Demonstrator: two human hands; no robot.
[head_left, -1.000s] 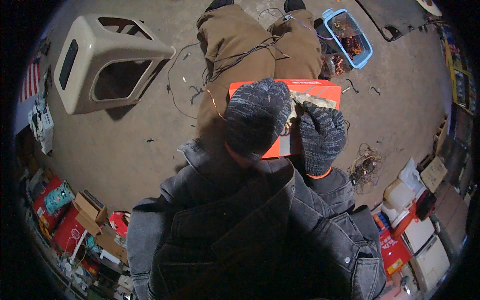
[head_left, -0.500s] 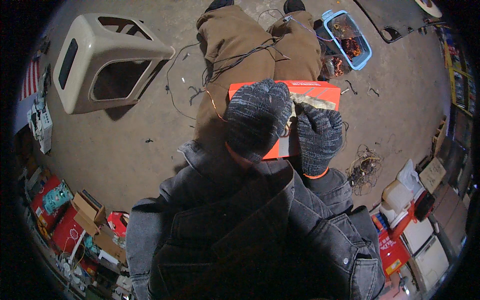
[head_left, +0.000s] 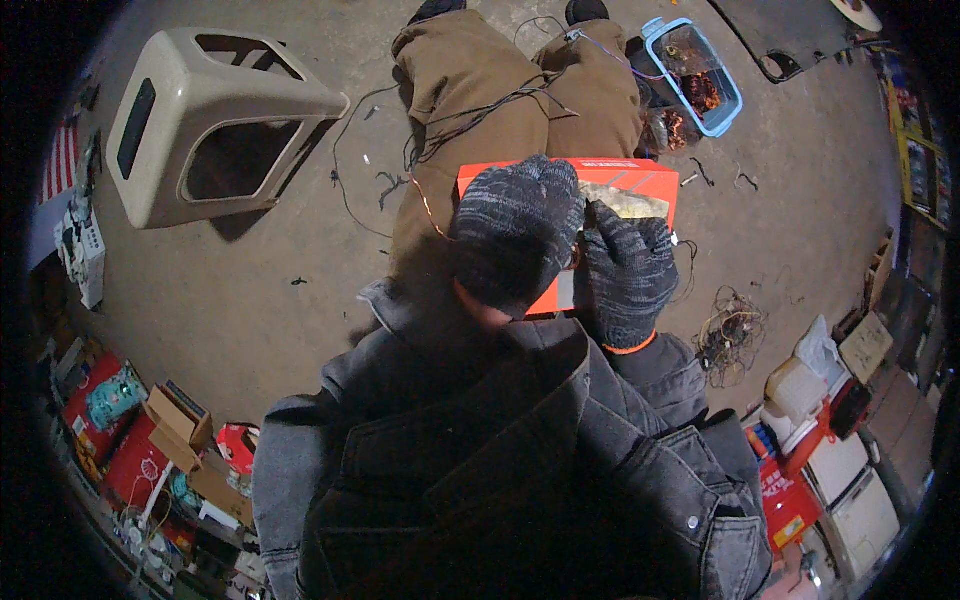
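Both hands wear dark grey knit gloves and work close together over an orange box (head_left: 655,183) across my lap. My left hand (head_left: 518,235) is closed; a thin copper wire (head_left: 430,208) runs in under its left side, so it seems to grip that wire. Curled fingers close my right hand (head_left: 632,272), with thumb and forefinger beside my left hand; what they pinch is hidden. Just beyond the right fingers lies a worn, pale, flat piece (head_left: 628,203) on the box. A thin dark wire (head_left: 692,262) hangs beside my right hand.
Dark wires (head_left: 480,117) lie across my brown trouser legs. Beyond, to the right, a blue-rimmed bin (head_left: 737,100) holds copper scrap. A beige plastic housing (head_left: 165,185) stands on the floor at left. A wire tangle (head_left: 733,330) lies at right; cartons (head_left: 175,425) crowd the lower left.
My right hand has shifted slightly left, nearer my left hand, and more of the pale piece shows. A wire's light tip now shows right of it. My left hand has barely moved.
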